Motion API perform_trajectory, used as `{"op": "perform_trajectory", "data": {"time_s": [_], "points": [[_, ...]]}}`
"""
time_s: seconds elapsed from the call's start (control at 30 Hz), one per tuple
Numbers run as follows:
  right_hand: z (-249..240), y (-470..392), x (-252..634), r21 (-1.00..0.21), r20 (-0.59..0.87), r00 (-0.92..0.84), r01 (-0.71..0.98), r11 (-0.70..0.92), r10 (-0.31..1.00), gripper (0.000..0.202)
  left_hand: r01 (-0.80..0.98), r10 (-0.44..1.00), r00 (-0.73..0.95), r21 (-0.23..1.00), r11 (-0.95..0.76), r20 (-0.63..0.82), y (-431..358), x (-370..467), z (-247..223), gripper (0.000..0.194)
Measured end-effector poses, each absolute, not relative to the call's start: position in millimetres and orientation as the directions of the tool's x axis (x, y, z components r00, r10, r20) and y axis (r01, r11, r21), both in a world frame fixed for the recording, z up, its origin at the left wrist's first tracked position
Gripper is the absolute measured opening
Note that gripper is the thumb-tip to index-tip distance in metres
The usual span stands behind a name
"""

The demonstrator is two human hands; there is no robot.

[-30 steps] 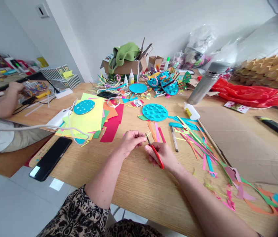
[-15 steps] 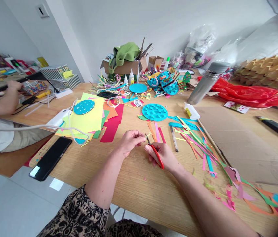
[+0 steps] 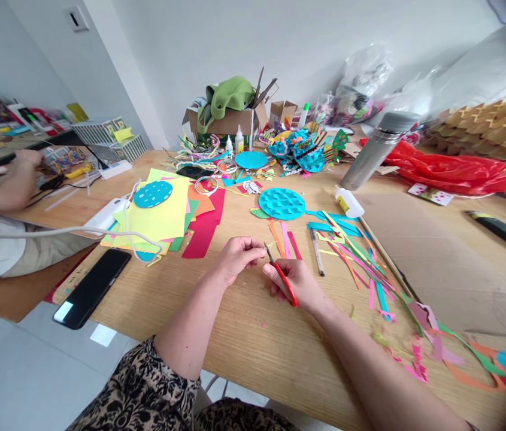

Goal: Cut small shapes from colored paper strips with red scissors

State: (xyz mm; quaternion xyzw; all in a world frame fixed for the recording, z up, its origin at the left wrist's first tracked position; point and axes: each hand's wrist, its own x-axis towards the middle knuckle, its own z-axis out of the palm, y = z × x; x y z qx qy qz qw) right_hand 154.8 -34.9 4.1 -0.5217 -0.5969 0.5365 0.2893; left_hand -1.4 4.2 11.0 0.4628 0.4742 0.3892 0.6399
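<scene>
Red-handled scissors (image 3: 285,281) are in my right hand (image 3: 295,284), their blades pointing up and to the left. My left hand (image 3: 240,257) pinches a small yellow paper piece (image 3: 269,245) whose end shows beside the blade tips. The two hands nearly meet over the wooden table (image 3: 244,323). Beyond them lies a blue scalloped oval (image 3: 281,204), with orange, pink and red paper strips (image 3: 285,239) just below it. A pen (image 3: 317,252) rests to the right of my hands.
Coloured sheets (image 3: 158,221) and a black phone (image 3: 92,289) lie left. On the right are paper strips (image 3: 347,257), a glue bottle (image 3: 349,202), a metal flask (image 3: 379,149), cardboard (image 3: 432,257) and a cutter (image 3: 504,232). Another person's arm (image 3: 5,185) rests at far left.
The yellow piece at the blade tips shows slightly differently, and the scissors have shifted very little. Both hands keep almost the same place.
</scene>
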Motion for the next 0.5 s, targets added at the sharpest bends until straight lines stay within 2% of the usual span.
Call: {"op": "perform_trajectory", "data": {"time_s": [0.5], "points": [[4.4, -35.2, 154.1, -0.936, -0.229, -0.275, 0.326, -0.134, 0.934, 0.052, -0.079, 0.945, 0.230, 0.963, 0.256, -0.232, 5.8, -2.7, 12.0, 0.019]]}}
